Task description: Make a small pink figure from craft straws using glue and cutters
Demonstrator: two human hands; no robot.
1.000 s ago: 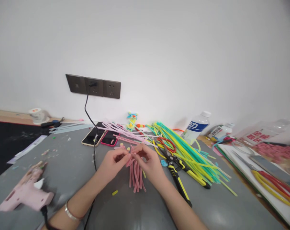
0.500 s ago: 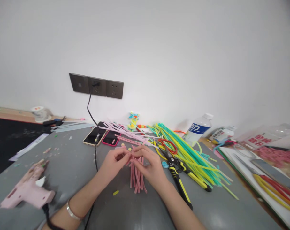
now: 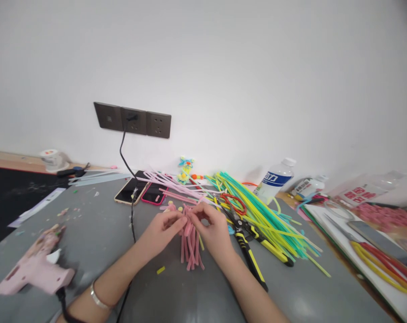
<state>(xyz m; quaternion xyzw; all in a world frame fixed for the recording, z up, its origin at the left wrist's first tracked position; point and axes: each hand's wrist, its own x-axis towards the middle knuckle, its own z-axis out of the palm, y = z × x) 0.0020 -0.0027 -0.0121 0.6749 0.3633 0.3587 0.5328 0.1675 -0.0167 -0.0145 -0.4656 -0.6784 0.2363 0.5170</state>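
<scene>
Fuzzy pink pipe cleaners lie in a short bunch on the grey table, with their lower ends pointing toward me. At the bunch's upper end my left hand is closed, thumb and fingertips pinching a pink piece. Close against it, my right hand pinches the pink pipe cleaners too. The exact piece between the fingertips is partly hidden. Just beyond my fingers sit small pale yellow balls beside more pink bits. A short yellow scrap lies left of the bunch.
Pliers with yellow-black handles and long green and yellow pipe cleaners lie to the right. A pink glue gun rests at left. Two phones, a bottle and a small figure stand or lie behind. Scissors are far right.
My right hand's fingers have shifted slightly up and apart from the left, so more of the pink bunch's upper part shows. The whole view has drifted a little.
</scene>
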